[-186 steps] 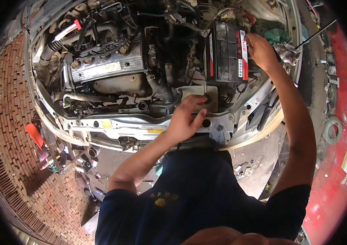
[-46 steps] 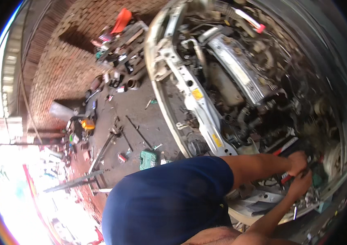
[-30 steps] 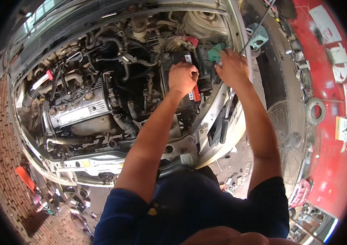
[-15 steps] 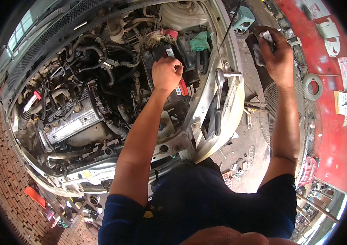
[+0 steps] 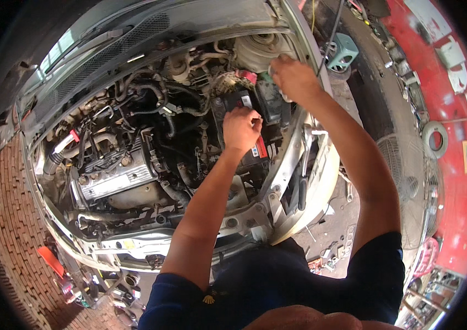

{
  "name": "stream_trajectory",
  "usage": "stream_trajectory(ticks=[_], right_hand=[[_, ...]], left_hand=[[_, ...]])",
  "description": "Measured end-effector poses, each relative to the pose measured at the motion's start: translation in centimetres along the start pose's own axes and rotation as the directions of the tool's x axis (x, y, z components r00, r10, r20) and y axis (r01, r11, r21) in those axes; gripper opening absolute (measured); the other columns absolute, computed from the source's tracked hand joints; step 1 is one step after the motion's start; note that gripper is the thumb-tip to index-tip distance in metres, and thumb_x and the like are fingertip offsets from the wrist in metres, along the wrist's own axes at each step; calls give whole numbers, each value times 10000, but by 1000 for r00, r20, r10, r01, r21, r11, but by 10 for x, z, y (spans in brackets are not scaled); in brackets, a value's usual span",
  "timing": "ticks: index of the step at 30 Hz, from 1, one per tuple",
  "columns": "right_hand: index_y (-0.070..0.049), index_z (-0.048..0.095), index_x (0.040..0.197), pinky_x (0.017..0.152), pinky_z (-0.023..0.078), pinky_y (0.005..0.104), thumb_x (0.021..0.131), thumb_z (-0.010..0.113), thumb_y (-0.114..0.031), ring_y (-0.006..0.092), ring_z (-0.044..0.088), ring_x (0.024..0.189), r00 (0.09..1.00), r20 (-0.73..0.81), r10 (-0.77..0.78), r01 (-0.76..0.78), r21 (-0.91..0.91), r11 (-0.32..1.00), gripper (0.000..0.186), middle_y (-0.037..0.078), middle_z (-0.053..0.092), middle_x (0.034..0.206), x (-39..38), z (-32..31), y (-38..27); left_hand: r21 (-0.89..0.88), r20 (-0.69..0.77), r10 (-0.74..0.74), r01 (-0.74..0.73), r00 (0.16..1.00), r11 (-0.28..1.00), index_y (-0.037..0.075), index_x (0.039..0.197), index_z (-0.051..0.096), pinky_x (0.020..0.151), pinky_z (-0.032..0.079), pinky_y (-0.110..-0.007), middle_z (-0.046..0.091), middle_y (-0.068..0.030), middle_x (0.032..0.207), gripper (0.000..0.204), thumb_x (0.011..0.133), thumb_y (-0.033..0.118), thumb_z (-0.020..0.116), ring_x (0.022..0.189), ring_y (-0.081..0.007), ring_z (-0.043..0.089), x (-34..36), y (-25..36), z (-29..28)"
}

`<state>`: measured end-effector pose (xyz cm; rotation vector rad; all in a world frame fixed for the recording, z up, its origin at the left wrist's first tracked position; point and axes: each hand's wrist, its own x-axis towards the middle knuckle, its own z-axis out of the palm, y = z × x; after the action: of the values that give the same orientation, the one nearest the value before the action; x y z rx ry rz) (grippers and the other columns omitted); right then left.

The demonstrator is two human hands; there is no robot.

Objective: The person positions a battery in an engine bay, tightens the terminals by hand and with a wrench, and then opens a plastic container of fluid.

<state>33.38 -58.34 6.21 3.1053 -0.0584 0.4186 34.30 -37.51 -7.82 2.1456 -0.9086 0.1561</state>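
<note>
My left hand (image 5: 243, 130) rests over the black car battery (image 5: 232, 102), its fingers curled together. What they hold, if anything, is hidden. Beyond it to the right, my right hand (image 5: 295, 80) hangs over the edge of the engine bay with bent fingers. Something pale shows at its fingertips, too hidden to name. A green cloth (image 5: 266, 77) lies beside those fingers, mostly covered. On the front body rail, to the right of the battery, lies a ratchet wrench (image 5: 304, 165) with a dark handle.
The engine (image 5: 118, 175) with its hoses fills the bay on the left. Outside the car at the right stand a green stool (image 5: 343, 52) and a wire fan guard (image 5: 393, 157), with a round disc (image 5: 435, 139) by the red panel (image 5: 462, 220). Small parts litter the floor.
My right hand has swung left from the floor side, outside the car, to above the green cloth. My left hand stays over the battery. The whole view has shifted slightly.
</note>
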Motion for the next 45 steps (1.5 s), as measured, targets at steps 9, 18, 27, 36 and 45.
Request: stream_trajectory(ticks=[9,18,27,36,45], right_hand=[[-98,716,1184,844,607,566,988,624,-724,392,768,1012,909,-332,252,-331,-206,921,663,200,786,1048,162,-58,49],[-69,545,1577,1229,399,542,1069,418,-747,475,526,1454,914,-377,149,-184,-59,981,857,225,547,1607,159,27,87],[-32,696,1307,876,594,407,974,792,-168,294,766,989,989,-106,103,-18,606,796,373,158,774,1157,-62,-22,-33],[22,709,1184,832,592,348,970,700,-1,240,740,892,869,-135,476,-184,805,563,215,157,757,1028,-252,-11,-57],[4,723,1160,727,594,332,868,685,112,247,740,815,837,-209,506,-96,854,511,313,173,742,991,-288,14,-90]], left_hand=[[-40,-27,34,-35,999,999,150,859,762,853,507,-486,750,-51,923,79,827,189,823,946,-312,692,2,4,1],[-38,-24,20,-21,1000,999,147,851,734,817,488,-482,721,-54,908,115,814,189,834,946,-309,679,0,3,1],[-132,16,-47,48,999,990,147,846,774,879,516,-484,761,-75,911,80,793,180,824,964,-331,709,0,-5,4],[-160,72,-56,67,996,985,98,986,820,716,583,-411,756,-129,916,166,907,245,830,823,-335,757,8,-12,-11],[-30,252,144,-141,957,989,75,1053,782,760,591,-434,741,-141,1046,139,941,155,790,895,-366,737,31,-17,-17]])
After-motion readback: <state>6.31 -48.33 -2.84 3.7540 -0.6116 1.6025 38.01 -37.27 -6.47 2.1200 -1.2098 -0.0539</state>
